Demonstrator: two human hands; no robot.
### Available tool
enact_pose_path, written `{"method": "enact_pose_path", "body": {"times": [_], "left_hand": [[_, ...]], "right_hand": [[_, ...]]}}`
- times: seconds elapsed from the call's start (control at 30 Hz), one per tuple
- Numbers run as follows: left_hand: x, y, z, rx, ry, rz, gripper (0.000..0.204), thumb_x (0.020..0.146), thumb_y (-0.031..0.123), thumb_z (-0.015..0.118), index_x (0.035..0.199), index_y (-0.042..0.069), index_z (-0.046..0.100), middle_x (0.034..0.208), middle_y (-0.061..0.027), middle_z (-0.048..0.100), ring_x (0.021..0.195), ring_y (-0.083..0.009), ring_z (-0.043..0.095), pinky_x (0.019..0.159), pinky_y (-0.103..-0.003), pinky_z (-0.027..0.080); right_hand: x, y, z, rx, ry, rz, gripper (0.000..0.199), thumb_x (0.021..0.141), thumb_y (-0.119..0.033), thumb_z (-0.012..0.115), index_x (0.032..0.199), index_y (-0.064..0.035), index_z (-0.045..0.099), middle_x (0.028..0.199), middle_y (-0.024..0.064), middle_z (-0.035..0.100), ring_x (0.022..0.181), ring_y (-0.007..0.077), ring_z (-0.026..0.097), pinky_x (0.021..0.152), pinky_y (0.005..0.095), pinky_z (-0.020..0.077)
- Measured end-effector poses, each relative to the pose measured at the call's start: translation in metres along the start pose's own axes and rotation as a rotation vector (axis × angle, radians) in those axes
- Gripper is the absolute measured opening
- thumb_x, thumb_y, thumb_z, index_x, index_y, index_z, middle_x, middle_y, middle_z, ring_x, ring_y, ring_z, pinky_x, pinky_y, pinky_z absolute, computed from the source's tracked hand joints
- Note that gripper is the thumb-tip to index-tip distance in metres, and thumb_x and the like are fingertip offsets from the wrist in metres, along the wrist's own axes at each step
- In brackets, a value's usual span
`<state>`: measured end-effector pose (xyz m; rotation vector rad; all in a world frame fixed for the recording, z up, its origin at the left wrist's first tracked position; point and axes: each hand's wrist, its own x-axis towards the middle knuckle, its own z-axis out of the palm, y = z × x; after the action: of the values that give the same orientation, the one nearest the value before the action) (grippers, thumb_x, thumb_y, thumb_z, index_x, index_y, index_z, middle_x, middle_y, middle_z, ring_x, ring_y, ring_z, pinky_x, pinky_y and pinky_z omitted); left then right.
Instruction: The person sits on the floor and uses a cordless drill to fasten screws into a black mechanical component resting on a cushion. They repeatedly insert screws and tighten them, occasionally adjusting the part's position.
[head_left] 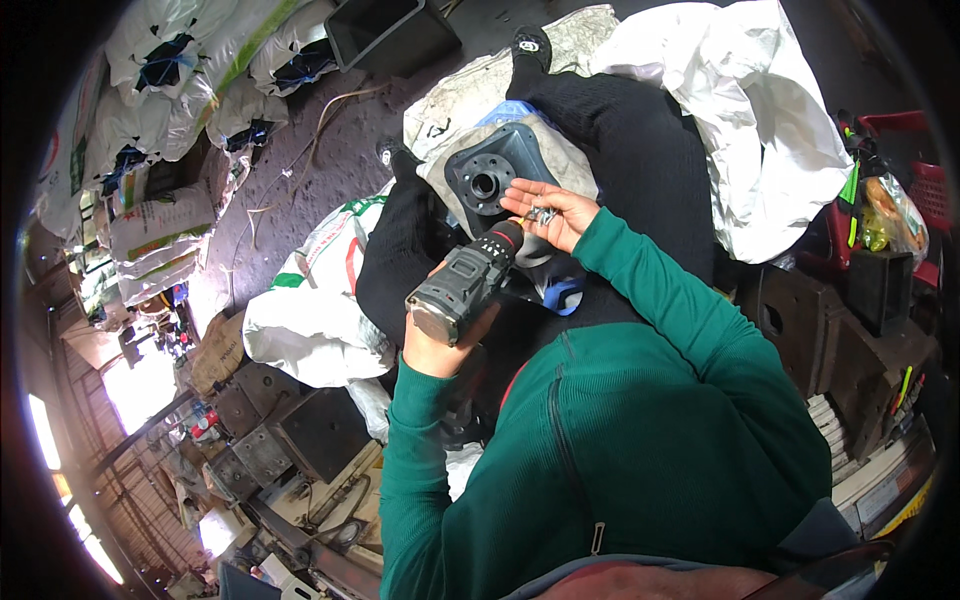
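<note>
Cordless drill point(462, 283): grey and black, red ring at chuck. Flanged piece point(503, 170): dark slate grey, black centre bore. Screws point(542, 215): silver. Zip top point(640, 420): deep green, fine ribbed pattern, dark zip tape. Trousers point(645, 150): black, ribbed. Shoe point(532, 44): black, white mark. Left-hand sack point(310, 325): white, green and red print. Right-hand sack point(745, 110): plain white. Plastic basket point(932, 190): dark red. Floor point(275, 185): purplish grey, mottled. Strap-like loop point(566, 298): bright blue.

Left fingers point(486, 322) grip drill point(463, 284); right fingers point(530, 189) hold small metal pieces point(542, 215) near grey part point(488, 164).
</note>
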<state>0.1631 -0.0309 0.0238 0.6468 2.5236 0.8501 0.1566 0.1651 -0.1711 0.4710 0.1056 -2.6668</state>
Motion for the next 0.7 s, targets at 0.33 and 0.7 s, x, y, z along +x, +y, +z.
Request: {"method": "enact_pose_path", "body": {"times": [0.33,0.7], "left_hand": [[0.004,-0.011,-0.007,0.034,0.009,-0.012,0.055,0.071,0.011,0.076,0.119,-0.003,0.053,0.109,-0.0142,0.064,0.098,-0.0253,0.064,0.087,-0.034,0.049],[0.018,-0.013,-0.030,-0.004,-0.121,-0.038,0.052,0.072,0.011,0.075,0.118,-0.001,0.055,0.108,-0.0145,0.064,0.098,-0.0269,0.063,0.087,-0.034,0.049]], "right_hand": [[0.006,0.000,-0.001,-0.068,0.032,0.018,0.040,0.088,0.003,0.050,0.128,0.0001,0.049,0.118,0.0113,0.060,0.111,0.0214,0.059,0.097,0.0386,0.0481],[0.007,-0.008,0.004,-0.265,-0.004,0.109,0.040,0.091,-0.002,0.050,0.131,-0.0018,0.048,0.123,0.0116,0.058,0.108,0.0199,0.060,0.092,0.0338,0.0514]]}}
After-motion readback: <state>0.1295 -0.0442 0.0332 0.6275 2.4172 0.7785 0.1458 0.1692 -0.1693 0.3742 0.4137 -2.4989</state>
